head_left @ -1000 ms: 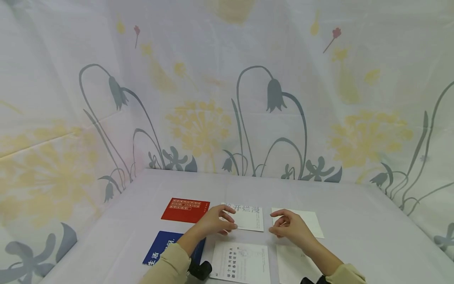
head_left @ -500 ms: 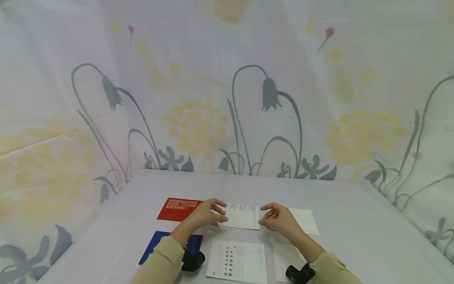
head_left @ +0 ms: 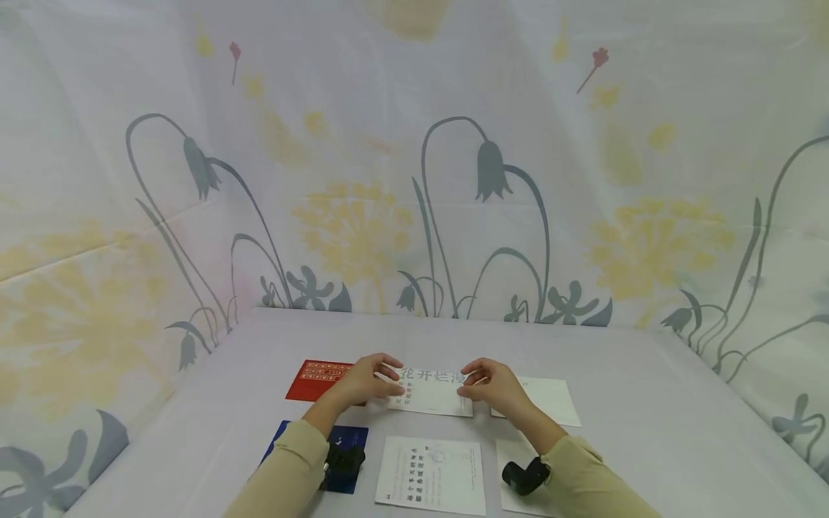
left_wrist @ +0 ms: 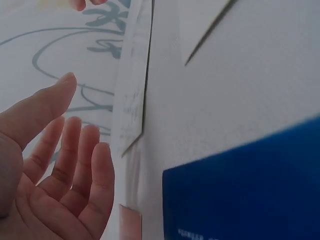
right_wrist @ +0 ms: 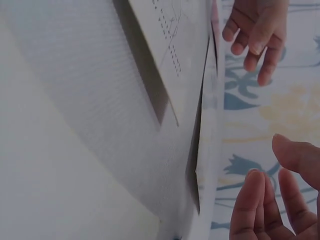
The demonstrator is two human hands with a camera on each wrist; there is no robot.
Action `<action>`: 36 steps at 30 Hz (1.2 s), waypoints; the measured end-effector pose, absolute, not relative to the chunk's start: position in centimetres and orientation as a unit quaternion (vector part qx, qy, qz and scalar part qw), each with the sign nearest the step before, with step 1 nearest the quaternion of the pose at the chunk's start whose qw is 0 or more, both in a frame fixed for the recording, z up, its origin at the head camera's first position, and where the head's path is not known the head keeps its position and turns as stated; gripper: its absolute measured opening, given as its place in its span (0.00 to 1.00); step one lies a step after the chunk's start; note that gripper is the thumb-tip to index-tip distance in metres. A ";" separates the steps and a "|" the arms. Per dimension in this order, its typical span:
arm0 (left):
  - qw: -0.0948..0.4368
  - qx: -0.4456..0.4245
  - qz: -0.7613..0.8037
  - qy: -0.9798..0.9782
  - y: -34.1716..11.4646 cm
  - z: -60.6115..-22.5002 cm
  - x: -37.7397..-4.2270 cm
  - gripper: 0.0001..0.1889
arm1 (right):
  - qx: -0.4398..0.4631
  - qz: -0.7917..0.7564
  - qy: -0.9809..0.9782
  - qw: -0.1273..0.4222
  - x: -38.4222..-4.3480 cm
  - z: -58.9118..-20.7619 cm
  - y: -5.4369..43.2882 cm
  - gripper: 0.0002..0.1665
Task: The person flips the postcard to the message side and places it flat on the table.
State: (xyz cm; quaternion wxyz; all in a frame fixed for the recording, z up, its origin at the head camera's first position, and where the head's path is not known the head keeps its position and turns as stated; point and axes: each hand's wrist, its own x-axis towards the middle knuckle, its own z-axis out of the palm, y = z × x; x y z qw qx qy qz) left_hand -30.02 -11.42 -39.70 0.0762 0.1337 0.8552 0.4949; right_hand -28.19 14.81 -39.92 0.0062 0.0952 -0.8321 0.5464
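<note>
pale cloth (head_left: pixel 648 410) bears a blue card (head_left: pixel 355 437), nearer than the left hand (head_left: pixel 365 380). that hand and the right hand (head_left: pixel 494 387) are empty, thumbs apart from fingers. between them lies a lettered white card (head_left: pixel 430 398), probably light and bendable (perhaps slick), best pinched at its short edges.

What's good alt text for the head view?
A person's left hand and right hand hover, holding nothing, by opposite ends of a printed white card. It is one of six cards in two rows on a table, including a red card and a blue card; flowered cloth hangs behind.
</note>
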 end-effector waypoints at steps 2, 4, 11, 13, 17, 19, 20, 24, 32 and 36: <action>0.071 0.141 0.487 0.859 -11.5 -39.8 -30.3 0.23 | 0.095 0.539 -0.837 0.006 -28.4 -39.9 14.8 0.19; 0.064 0.149 0.478 0.863 -11.6 -39.8 -30.5 0.23 | 0.096 0.529 -0.843 0.008 -28.6 -39.9 14.8 0.18; 0.045 0.172 0.462 0.869 -11.7 -39.8 -31.2 0.23 | 0.091 0.503 -0.859 0.015 -29.5 -39.8 14.6 0.15; 0.044 0.173 0.454 0.873 -11.7 -39.9 -31.4 0.23 | 0.091 0.496 -0.863 0.012 -29.9 -39.8 14.5 0.15; 0.043 0.172 0.443 0.879 -11.6 -39.8 -31.7 0.23 | 0.099 0.476 -0.874 0.006 -30.5 -39.9 14.4 0.16; 0.042 0.168 0.433 0.885 -11.4 -39.7 -32.0 0.23 | 0.108 0.463 -0.880 0.001 -30.6 -39.9 14.4 0.16; 0.042 0.164 0.427 0.888 -11.4 -39.7 -32.0 0.23 | 0.112 0.457 -0.882 -0.003 -30.7 -39.9 14.3 0.16; 0.050 0.160 0.393 0.904 -11.4 -39.6 -32.4 0.22 | 0.131 0.426 -0.895 -0.017 -31.0 -39.8 14.3 0.16; 0.092 0.196 0.355 0.909 -11.7 -39.5 -32.8 0.23 | 0.161 0.350 -0.922 -0.032 -31.3 -39.6 14.3 0.19; 0.107 0.205 0.335 0.913 -11.7 -40.0 -33.2 0.22 | 0.183 0.320 -0.929 -0.036 -31.4 -39.7 14.4 0.20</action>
